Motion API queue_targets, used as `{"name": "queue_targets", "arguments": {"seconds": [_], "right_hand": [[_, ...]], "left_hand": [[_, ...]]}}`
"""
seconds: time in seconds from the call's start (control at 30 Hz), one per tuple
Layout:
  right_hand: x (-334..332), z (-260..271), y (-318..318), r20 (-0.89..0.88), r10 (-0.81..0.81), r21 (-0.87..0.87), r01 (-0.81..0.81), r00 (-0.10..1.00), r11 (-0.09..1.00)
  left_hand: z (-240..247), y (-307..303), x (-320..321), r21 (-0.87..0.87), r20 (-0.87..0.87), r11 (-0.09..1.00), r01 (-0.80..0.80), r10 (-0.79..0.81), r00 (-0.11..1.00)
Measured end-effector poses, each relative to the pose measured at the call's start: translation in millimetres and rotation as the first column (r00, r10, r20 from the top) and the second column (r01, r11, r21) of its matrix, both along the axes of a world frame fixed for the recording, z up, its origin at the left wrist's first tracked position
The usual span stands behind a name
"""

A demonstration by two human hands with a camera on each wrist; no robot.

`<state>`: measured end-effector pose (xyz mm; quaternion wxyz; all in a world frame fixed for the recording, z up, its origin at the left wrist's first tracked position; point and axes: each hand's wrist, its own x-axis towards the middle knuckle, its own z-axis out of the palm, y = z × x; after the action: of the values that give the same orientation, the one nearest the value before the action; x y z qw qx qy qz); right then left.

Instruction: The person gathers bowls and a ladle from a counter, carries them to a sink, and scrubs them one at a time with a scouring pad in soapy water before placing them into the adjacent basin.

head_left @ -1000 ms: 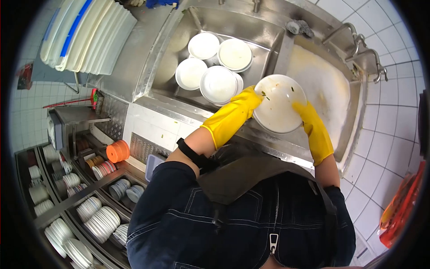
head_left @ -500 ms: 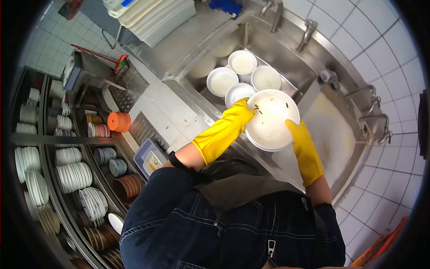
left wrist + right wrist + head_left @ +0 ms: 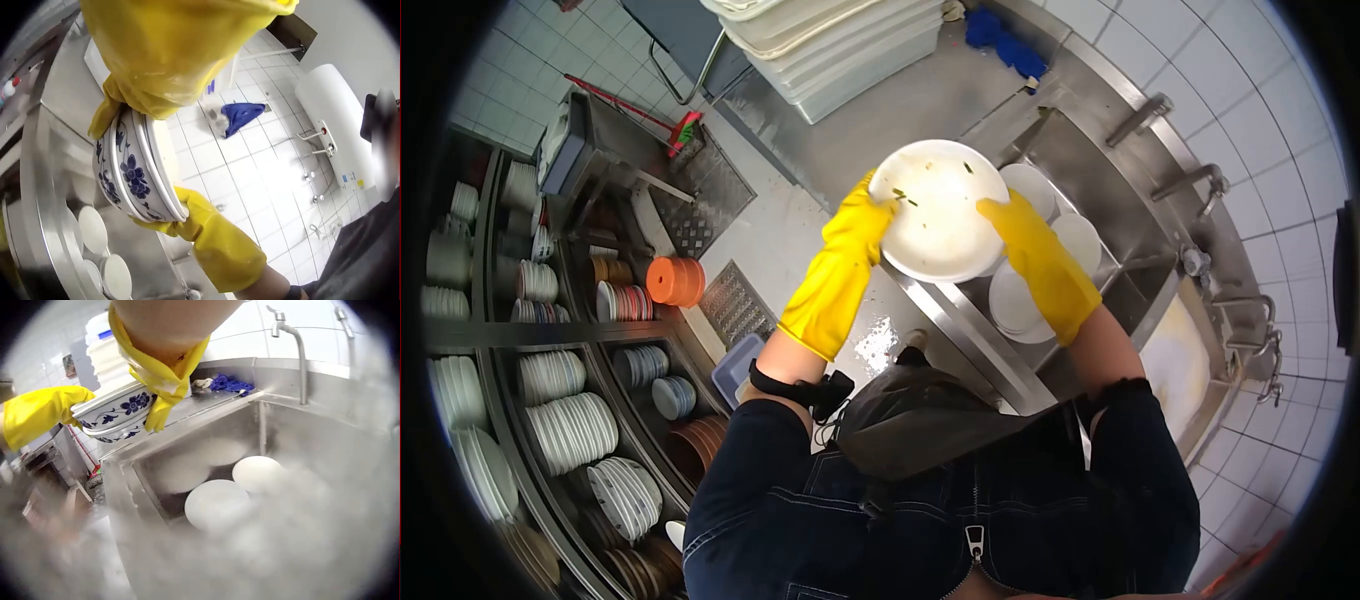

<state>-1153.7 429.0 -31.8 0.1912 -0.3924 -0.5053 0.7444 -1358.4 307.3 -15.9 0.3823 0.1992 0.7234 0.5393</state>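
Both hands wear yellow rubber gloves and hold a small stack of white bowls (image 3: 940, 215) between them. My left hand (image 3: 850, 250) grips the stack's left side, with the thumb over the rim. On the opposite side, my right hand (image 3: 1040, 260) grips it in the same way. Bits of green food and some residue lie inside the top bowl. Blue flowers decorate the outside of the stacked bowls (image 3: 134, 175) in the left wrist view. The stack is held up beside the sink's left edge, overlapping the steel counter in the head view. More white bowls (image 3: 1078, 243) sit in the sink basin.
White plastic tubs (image 3: 850, 60) are piled on the steel counter (image 3: 900, 110), near a blue cloth (image 3: 1005, 45). Taps (image 3: 1190, 185) line the sink's back edge. Shelves with stacked dishes (image 3: 575, 430) stand at the left, near orange containers (image 3: 675, 282). A second basin (image 3: 1175, 370) holds foamy water.
Both hands have carried the bowl stack leftward, from over the sink to its left edge near the counter. The head view has turned left with them.
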Motion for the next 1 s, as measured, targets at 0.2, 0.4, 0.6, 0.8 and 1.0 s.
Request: {"name": "queue_targets", "arguments": {"seconds": [0.2,0.4,0.6,0.8,1.0], "right_hand": [[-109,-49,46,0.047,0.092,-0.012,-0.092,0.995,0.996],[-149,-57,56,0.171,0.028,0.079,-0.042,0.985,0.996],[-170,-34,33,0.180,-0.166,0.192,0.131,0.970,0.973],[-167,-34,28,-0.235,-0.257,-0.010,0.262,0.938,0.965],[-164,-34,33,-0.383,-0.223,-0.103,0.198,0.897,0.975]], "left_hand": [[-8,13,-94,-0.072,0.040,0.993,-0.091,0.094,0.995],[-38,27,-132,0.043,0.161,0.994,-0.100,0.092,0.983],[-29,30,-130,0.284,0.481,0.933,-0.221,0.061,0.875],[-20,36,-119,0.311,0.410,0.911,-0.272,0.130,0.903],[-6,38,-110,0.371,0.234,0.902,-0.222,0.141,0.962]]}}
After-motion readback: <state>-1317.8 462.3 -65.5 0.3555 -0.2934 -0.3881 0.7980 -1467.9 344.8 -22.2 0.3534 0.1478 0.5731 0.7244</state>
